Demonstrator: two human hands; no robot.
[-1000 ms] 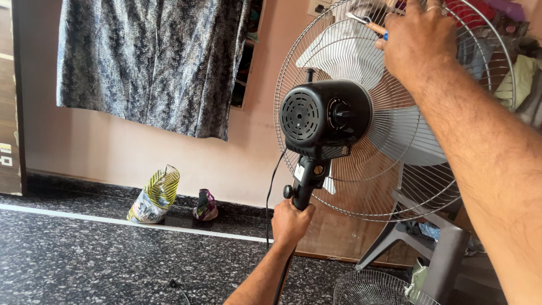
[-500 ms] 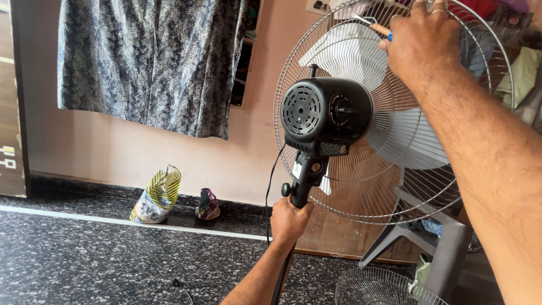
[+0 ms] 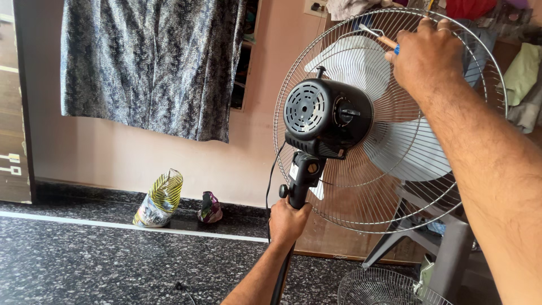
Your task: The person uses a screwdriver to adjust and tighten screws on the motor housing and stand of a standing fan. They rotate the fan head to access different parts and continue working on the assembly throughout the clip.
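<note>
A pedestal fan stands upright in the middle right of the view, seen from behind: black motor housing in front, wire grille and pale blades beyond it. The left hand is closed around the black pole just under the neck joint. The right hand is up at the top of the grille, fingers curled shut on a thin tool with a light handle and blue tip, whose metal end lies against the wires.

A power cord hangs from the housing beside the left hand. Behind the fan sits a grey chair, close to the grille's lower rim; clothes crowd the upper right edge. A second, loose grille lies on the floor at the bottom right, near the pole. To the left the dark speckled floor is open, with a striped bag and a small wrapper by the wall, well apart from the fan, under a hanging grey cloth.
</note>
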